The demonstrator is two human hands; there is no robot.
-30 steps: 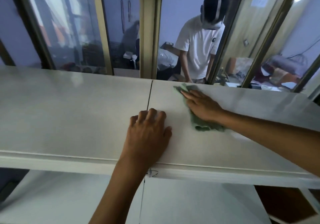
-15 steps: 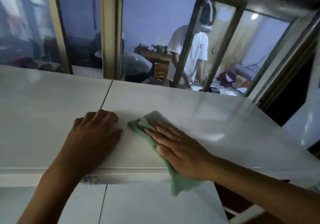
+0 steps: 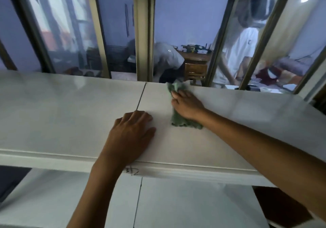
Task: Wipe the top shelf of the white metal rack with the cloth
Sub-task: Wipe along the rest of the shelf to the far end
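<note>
The white metal rack's top shelf [image 3: 61, 114] spans the view, with a seam running down its middle. A green cloth [image 3: 178, 120] lies on the shelf right of the seam, reaching to the back edge. My right hand [image 3: 187, 104] presses flat on the cloth, fingers pointing toward the back edge. My left hand [image 3: 131, 136] rests palm down on the bare shelf near the front edge, just left of the cloth, holding nothing.
A glazed window with metal frame bars [image 3: 143, 32] stands right behind the shelf's back edge. The glass shows a person in a white shirt [image 3: 241, 51]. A lower white shelf [image 3: 185, 206] lies below the front lip.
My right hand has pushed the cloth from the front edge away to the back edge of the shelf. My left hand stays planted near the front.
</note>
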